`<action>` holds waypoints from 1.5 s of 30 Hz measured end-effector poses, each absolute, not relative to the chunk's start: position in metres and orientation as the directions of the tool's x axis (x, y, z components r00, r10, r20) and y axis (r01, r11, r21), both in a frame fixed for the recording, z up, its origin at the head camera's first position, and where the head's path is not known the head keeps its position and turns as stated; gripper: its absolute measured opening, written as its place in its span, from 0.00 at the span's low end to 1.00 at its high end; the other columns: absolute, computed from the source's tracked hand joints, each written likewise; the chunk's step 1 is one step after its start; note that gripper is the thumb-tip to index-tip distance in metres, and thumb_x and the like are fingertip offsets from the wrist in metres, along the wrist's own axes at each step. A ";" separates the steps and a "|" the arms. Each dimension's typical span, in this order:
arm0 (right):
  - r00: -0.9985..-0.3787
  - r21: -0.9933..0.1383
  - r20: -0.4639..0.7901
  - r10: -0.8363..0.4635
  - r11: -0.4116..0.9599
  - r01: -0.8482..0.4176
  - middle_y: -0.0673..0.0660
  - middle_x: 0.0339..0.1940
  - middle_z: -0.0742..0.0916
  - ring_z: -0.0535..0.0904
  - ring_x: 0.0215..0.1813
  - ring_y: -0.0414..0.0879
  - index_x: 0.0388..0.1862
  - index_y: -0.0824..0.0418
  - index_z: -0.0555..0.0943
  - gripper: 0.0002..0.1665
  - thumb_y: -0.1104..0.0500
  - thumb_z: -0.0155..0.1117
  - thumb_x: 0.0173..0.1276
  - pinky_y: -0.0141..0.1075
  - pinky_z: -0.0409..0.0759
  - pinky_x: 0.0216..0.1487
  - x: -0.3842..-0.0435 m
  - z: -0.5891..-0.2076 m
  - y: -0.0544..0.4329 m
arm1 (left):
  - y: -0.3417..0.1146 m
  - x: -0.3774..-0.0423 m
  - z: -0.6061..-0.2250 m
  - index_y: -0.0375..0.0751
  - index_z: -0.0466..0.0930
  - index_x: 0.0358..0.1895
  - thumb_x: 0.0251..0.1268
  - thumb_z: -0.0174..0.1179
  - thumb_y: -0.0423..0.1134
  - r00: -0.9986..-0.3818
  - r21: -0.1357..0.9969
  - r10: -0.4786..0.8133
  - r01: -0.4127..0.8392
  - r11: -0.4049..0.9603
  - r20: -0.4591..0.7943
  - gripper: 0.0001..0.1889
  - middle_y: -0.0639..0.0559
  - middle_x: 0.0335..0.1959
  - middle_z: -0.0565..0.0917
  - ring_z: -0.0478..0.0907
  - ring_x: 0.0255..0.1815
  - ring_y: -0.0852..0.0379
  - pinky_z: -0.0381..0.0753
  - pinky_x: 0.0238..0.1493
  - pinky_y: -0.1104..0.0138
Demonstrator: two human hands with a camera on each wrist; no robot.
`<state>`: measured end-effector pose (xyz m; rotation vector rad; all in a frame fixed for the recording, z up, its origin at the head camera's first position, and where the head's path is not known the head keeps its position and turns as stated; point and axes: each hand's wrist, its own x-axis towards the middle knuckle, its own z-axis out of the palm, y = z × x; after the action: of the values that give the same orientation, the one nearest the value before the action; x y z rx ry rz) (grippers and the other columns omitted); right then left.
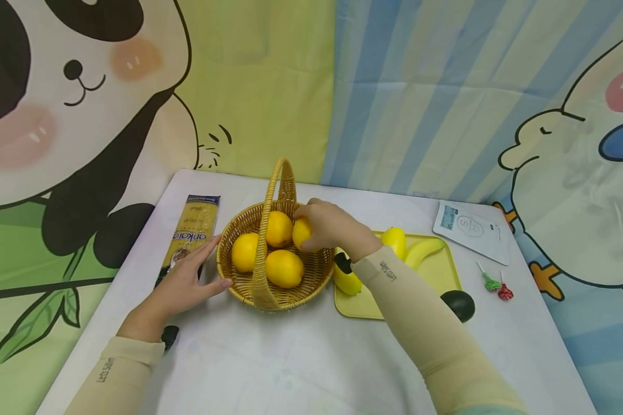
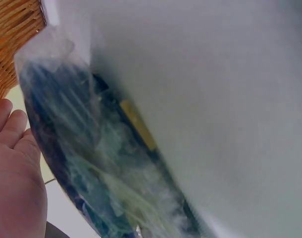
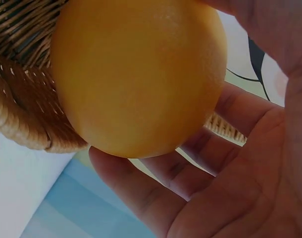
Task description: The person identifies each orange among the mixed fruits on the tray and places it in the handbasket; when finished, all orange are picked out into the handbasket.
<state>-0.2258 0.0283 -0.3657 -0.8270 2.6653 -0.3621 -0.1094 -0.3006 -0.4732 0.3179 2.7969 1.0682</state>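
A round wicker basket (image 1: 311, 293) with a tall arched handle (image 1: 262, 271) stands on the table and contains several oranges. My right hand (image 1: 334, 227) reaches over its right rim, fingers and thumb around one orange (image 3: 141, 84), which is at the basket's right inside. Three other oranges, one at the front (image 1: 284, 269), are also in the basket. At the left rim, my left hand (image 1: 187, 285) has its fingers extended, fingertips and thumb against or very near the wicker. Under and behind that hand lies a pack of spaghetti (image 1: 194, 222), partly covered by it.
Right of the basket, a yellow tray (image 1: 353, 309) bears yellow fruit (image 1: 394, 240) and a banana (image 1: 424, 250). A dark green avocado-like fruit (image 1: 459, 305) is at its front right corner. Farther right are a white pouch (image 1: 469, 229), a green lollipop (image 1: 491, 283) and a red lollipop (image 1: 505, 293).
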 end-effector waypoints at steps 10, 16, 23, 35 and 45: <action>-0.764 -0.271 -0.246 -0.597 0.799 -0.537 0.54 0.55 0.85 0.79 0.52 0.49 0.65 0.57 0.83 0.38 0.50 0.82 0.54 0.43 0.82 0.61 -0.227 -0.374 0.020 | -0.300 -0.109 -0.473 0.58 0.44 0.87 0.62 0.71 0.62 -0.969 0.672 0.241 0.146 0.726 -0.050 0.56 0.40 0.87 0.53 0.51 0.86 0.30 0.56 0.78 0.28; -0.752 -0.242 -0.235 -0.615 0.787 -0.568 0.55 0.51 0.86 0.79 0.49 0.49 0.57 0.58 0.85 0.31 0.53 0.81 0.54 0.42 0.83 0.58 -0.226 -0.378 0.014 | -0.300 -0.109 -0.472 0.59 0.44 0.87 0.62 0.71 0.63 -0.970 0.666 0.238 0.142 0.732 -0.055 0.57 0.41 0.87 0.52 0.51 0.85 0.30 0.56 0.78 0.27; -0.742 -0.205 -0.250 -0.621 0.783 -0.587 0.52 0.44 0.85 0.78 0.46 0.49 0.47 0.56 0.85 0.20 0.56 0.79 0.54 0.42 0.82 0.52 -0.225 -0.381 0.009 | -0.300 -0.108 -0.472 0.60 0.44 0.87 0.62 0.71 0.63 -0.970 0.669 0.239 0.143 0.730 -0.053 0.57 0.41 0.87 0.53 0.51 0.86 0.30 0.56 0.78 0.27; -0.752 -0.164 -0.286 -0.593 0.804 -0.572 0.53 0.43 0.84 0.78 0.46 0.49 0.42 0.56 0.82 0.19 0.55 0.78 0.53 0.41 0.83 0.51 -0.228 -0.397 0.006 | -0.300 -0.109 -0.473 0.60 0.44 0.87 0.63 0.71 0.63 -0.969 0.677 0.242 0.144 0.722 -0.051 0.56 0.42 0.87 0.52 0.51 0.86 0.31 0.56 0.78 0.28; -0.757 -0.184 -0.324 -0.567 0.823 -0.538 0.53 0.48 0.86 0.80 0.48 0.48 0.49 0.56 0.84 0.29 0.49 0.85 0.51 0.42 0.84 0.57 -0.226 -0.387 0.007 | -0.300 -0.108 -0.471 0.61 0.43 0.87 0.63 0.70 0.64 -0.970 0.675 0.233 0.127 0.727 -0.069 0.56 0.42 0.88 0.51 0.51 0.86 0.30 0.56 0.77 0.27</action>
<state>-0.2261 0.0072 -0.3867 -0.8310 2.6385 -0.1122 -0.1084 -0.2999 -0.4714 0.2918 2.7792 1.0692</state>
